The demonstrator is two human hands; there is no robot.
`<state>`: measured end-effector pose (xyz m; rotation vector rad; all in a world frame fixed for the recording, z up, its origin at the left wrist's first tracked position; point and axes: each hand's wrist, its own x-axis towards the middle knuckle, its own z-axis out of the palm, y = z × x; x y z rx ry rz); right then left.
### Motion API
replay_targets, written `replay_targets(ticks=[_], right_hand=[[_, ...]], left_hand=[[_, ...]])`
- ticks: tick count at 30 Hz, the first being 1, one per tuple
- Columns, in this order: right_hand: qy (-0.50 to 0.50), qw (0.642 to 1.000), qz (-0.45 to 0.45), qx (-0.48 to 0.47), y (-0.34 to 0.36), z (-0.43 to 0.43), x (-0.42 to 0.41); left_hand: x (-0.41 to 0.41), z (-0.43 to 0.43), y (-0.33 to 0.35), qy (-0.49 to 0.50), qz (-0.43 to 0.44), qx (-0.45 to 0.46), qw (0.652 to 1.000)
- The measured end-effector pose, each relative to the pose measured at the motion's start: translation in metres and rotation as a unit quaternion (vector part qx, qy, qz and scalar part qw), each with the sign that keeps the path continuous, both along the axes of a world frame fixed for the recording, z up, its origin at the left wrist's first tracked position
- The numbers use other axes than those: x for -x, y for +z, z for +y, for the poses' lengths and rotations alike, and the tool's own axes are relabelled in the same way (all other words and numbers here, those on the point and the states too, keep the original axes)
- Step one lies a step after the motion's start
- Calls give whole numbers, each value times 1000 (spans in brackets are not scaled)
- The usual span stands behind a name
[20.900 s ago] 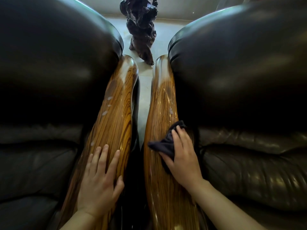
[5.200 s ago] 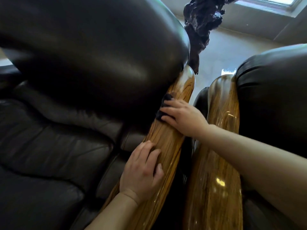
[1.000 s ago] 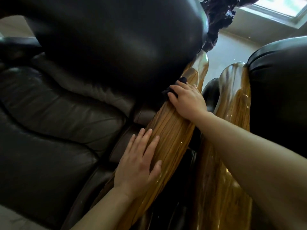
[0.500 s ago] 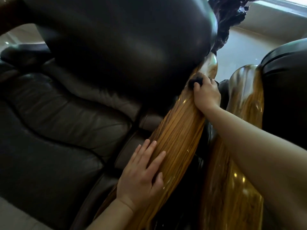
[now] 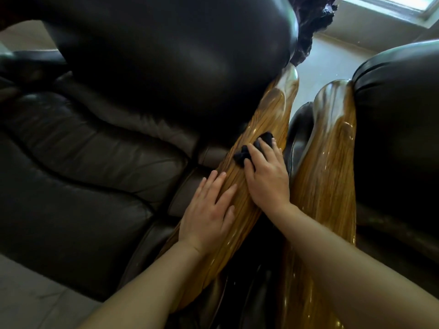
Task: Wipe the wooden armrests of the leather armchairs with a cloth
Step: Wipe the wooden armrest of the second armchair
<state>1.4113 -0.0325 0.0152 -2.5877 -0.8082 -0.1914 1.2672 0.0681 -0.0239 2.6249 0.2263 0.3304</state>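
Two leather armchairs side by side – the right hand (image 5: 267,176) presses a dark cloth (image 5: 251,149) flat against the left chair's wooden armrest (image 5: 268,115), mid-length; the left hand (image 5: 209,212) rests open below it. The neighbouring armrest (image 5: 332,162) already gleams – wiping seems well along

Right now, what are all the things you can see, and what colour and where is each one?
Leather armchairs: two, dark brown, one left, one right.
Glossy wooden armrests: two, golden brown, side by side in the middle; the other is to its right.
Small cloth: one, dark, on the left armrest under the right hand.
Gnarled carved wood piece: one, dark, behind the chairs.
Floor: pale, far side.
Left hand: flat on the left armrest.
Right hand: pressing the cloth.
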Motion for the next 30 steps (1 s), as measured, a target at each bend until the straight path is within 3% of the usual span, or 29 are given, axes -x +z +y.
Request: replay_targets(ticks=[10, 21, 26, 30], right_hand=[[62, 996, -55, 46, -16, -10, 69], [162, 976, -92, 114, -42, -18, 148], [274, 944, -119, 144, -53, -15, 164], [330, 926, -144, 111, -40, 8, 167]], left_hand=[[70, 14, -1, -63, 85, -84, 991], [158, 11, -7, -80, 114, -10, 990], [179, 16, 8, 9, 113, 23, 993], [193, 24, 20, 75, 128, 43, 988]])
